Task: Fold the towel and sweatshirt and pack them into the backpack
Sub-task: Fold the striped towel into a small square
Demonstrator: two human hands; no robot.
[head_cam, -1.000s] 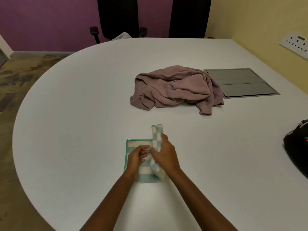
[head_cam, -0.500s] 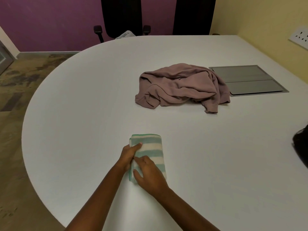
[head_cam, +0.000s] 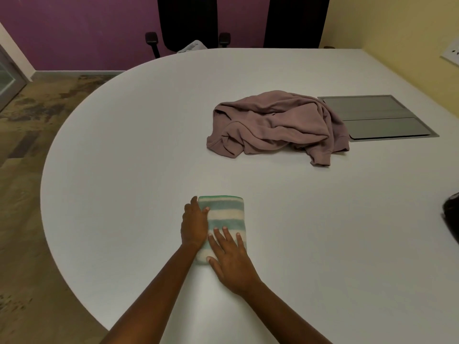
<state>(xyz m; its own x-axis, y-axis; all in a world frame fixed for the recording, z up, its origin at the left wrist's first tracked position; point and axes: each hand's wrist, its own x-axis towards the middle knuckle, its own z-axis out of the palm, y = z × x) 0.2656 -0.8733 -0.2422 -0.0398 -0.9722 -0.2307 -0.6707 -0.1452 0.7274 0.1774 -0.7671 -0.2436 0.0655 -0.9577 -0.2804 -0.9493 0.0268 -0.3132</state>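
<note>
A green-and-white striped towel [head_cam: 227, 214] lies folded into a small rectangle on the white table [head_cam: 124, 170], near the front edge. My left hand [head_cam: 193, 224] rests flat along the towel's left side. My right hand [head_cam: 231, 259] lies flat with spread fingers on the towel's near end. A mauve sweatshirt [head_cam: 278, 122] sits in a crumpled heap farther back, right of centre. The edge of the black backpack [head_cam: 452, 219] shows at the right border, mostly out of frame.
A grey metal hatch panel [head_cam: 380, 117] is set into the table behind the sweatshirt. Two black office chairs [head_cam: 188, 23] stand at the far side against a purple wall. A yellow wall with a socket plate [head_cam: 450, 52] runs along the right.
The raised right half of the towel has been folded over onto the left half. Both hands now lie flat on the folded towel, and the view has shifted left.
</note>
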